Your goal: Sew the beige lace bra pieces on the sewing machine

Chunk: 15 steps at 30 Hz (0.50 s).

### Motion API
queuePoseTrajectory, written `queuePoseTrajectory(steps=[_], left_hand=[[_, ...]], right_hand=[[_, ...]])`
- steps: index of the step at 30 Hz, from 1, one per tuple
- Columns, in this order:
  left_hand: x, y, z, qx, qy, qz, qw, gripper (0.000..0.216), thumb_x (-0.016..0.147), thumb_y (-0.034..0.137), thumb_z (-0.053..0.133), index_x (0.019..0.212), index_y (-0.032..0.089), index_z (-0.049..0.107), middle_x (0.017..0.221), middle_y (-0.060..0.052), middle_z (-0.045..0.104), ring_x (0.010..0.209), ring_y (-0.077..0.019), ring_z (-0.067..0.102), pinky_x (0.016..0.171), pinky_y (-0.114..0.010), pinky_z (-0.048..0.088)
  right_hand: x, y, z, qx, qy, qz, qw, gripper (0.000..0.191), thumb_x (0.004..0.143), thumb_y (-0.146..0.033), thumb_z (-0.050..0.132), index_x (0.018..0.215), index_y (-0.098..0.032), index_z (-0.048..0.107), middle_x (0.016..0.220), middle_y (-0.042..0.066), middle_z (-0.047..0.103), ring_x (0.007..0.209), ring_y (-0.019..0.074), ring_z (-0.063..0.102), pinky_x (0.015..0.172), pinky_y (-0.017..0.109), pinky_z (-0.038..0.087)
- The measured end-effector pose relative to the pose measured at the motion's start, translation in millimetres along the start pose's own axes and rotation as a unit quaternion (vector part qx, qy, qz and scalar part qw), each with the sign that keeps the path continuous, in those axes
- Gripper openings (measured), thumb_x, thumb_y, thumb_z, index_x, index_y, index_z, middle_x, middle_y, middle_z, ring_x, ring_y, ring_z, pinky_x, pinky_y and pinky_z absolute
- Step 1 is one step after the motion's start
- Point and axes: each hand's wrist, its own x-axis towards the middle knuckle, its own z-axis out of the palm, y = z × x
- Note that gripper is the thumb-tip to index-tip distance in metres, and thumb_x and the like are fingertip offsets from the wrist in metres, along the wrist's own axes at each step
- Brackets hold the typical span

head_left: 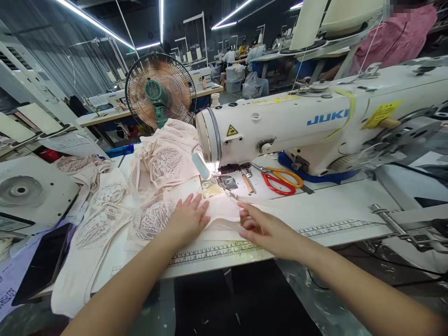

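Note:
A pale pink lace bra [224, 210] lies on the white sewing table, its band reaching toward the lit needle area [216, 169] of a JUKI sewing machine [252, 126]. My left hand [189, 217] rests flat on the fabric beside a lace cup [156, 220], fingers spread. At the right end of the band, my right hand [261, 229] has its fingers curled in and pinches the fabric edge. Behind my left hand rises a heap of similar lace bras [168, 158]. Whether the presser foot touches the cloth is too small to tell.
Red-handled scissors [278, 185] and an orange-handled pair [287, 175] lie under the machine arm. A printed ruler [217, 252] runs along the front edge. More bras [101, 219] and a phone [44, 263] are at left. A fan [159, 91] stands behind; a person in pink [392, 37] sits beyond.

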Motion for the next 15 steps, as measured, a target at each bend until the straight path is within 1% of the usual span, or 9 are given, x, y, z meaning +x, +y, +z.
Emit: queuePoseTrajectory(steps=[3, 5, 6, 7, 9, 11, 13, 14, 15], left_hand=[[3, 3, -4, 0.008, -0.007, -0.023, 1.000, 0.051, 0.094, 0.043, 0.036, 0.138, 0.019, 0.042, 0.152, -0.014, 0.023, 0.140, -0.0350, 0.017, 0.109, -0.060, 0.017], [5, 7, -9, 0.024, -0.021, -0.031, 0.999, 0.052, 0.095, 0.046, 0.032, 0.138, 0.019, 0.043, 0.152, -0.014, 0.023, 0.140, -0.0338, 0.018, 0.109, -0.060, 0.018], [6, 8, -11, 0.036, -0.027, -0.034, 0.998, 0.052, 0.095, 0.047, 0.031, 0.137, 0.019, 0.043, 0.151, -0.014, 0.024, 0.140, -0.0330, 0.018, 0.109, -0.059, 0.018], [6, 10, -14, 0.047, -0.031, -0.035, 0.998, 0.052, 0.095, 0.047, 0.029, 0.137, 0.020, 0.044, 0.151, -0.013, 0.025, 0.140, -0.0323, 0.019, 0.110, -0.058, 0.018], [6, 11, -17, 0.065, -0.036, -0.029, 0.997, 0.050, 0.096, 0.046, 0.028, 0.135, 0.020, 0.046, 0.150, -0.013, 0.028, 0.139, -0.0316, 0.021, 0.110, -0.057, 0.018], [6, 11, -18, 0.076, -0.038, -0.021, 0.996, 0.048, 0.096, 0.044, 0.028, 0.134, 0.021, 0.048, 0.149, -0.014, 0.030, 0.139, -0.0316, 0.023, 0.109, -0.058, 0.019], [6, 9, -18, 0.083, -0.032, -0.013, 0.996, 0.047, 0.097, 0.043, 0.029, 0.132, 0.021, 0.050, 0.148, -0.014, 0.032, 0.138, -0.0316, 0.024, 0.109, -0.059, 0.020], [6, 8, -19, 0.087, -0.027, -0.008, 0.996, 0.045, 0.097, 0.042, 0.029, 0.130, 0.021, 0.051, 0.148, -0.014, 0.033, 0.138, -0.0316, 0.025, 0.108, -0.059, 0.020], [6, 8, -19, 0.091, -0.019, -0.002, 0.996, 0.044, 0.097, 0.041, 0.030, 0.129, 0.021, 0.052, 0.147, -0.014, 0.034, 0.138, -0.0316, 0.026, 0.108, -0.059, 0.021]], right_hand=[[-19, -4, 9, -0.040, -0.010, -0.069, 0.997, 0.061, 0.081, -0.028, 0.058, 0.138, -0.018, 0.038, 0.124, 0.013, 0.058, 0.107, 0.0244, 0.059, 0.091, 0.041, 0.050], [-28, -12, 13, -0.101, -0.015, -0.081, 0.991, 0.059, 0.079, -0.025, 0.059, 0.135, -0.017, 0.043, 0.134, 0.015, 0.051, 0.123, 0.0293, 0.048, 0.100, 0.046, 0.042], [-32, -18, 14, -0.118, -0.021, -0.078, 0.990, 0.060, 0.079, -0.024, 0.059, 0.136, -0.016, 0.043, 0.138, 0.015, 0.047, 0.125, 0.0298, 0.046, 0.101, 0.046, 0.041], [-35, -24, 14, -0.121, -0.031, -0.070, 0.990, 0.062, 0.078, -0.023, 0.059, 0.137, -0.016, 0.041, 0.140, 0.015, 0.045, 0.121, 0.0287, 0.051, 0.098, 0.043, 0.045], [-40, -33, 10, -0.108, -0.075, -0.059, 0.990, 0.062, 0.077, -0.023, 0.061, 0.136, -0.017, 0.043, 0.134, 0.014, 0.051, 0.096, 0.0224, 0.065, 0.082, 0.033, 0.054], [-36, -38, 4, -0.114, -0.110, -0.070, 0.985, 0.044, 0.078, -0.025, 0.063, 0.121, -0.018, 0.057, 0.109, 0.008, 0.065, 0.071, 0.0169, 0.066, 0.065, 0.029, 0.056], [-22, -37, -1, -0.167, -0.075, -0.094, 0.979, 0.020, 0.082, -0.024, 0.058, 0.100, -0.019, 0.065, 0.085, 0.005, 0.069, 0.067, 0.0179, 0.065, 0.062, 0.030, 0.054], [-12, -34, -2, -0.202, -0.034, -0.113, 0.972, 0.016, 0.085, -0.023, 0.054, 0.094, -0.019, 0.066, 0.082, 0.005, 0.068, 0.072, 0.0202, 0.065, 0.065, 0.032, 0.054], [0, -30, -3, -0.234, 0.009, -0.133, 0.963, 0.017, 0.087, -0.021, 0.051, 0.092, -0.018, 0.066, 0.086, 0.007, 0.069, 0.080, 0.0223, 0.065, 0.069, 0.034, 0.054]])
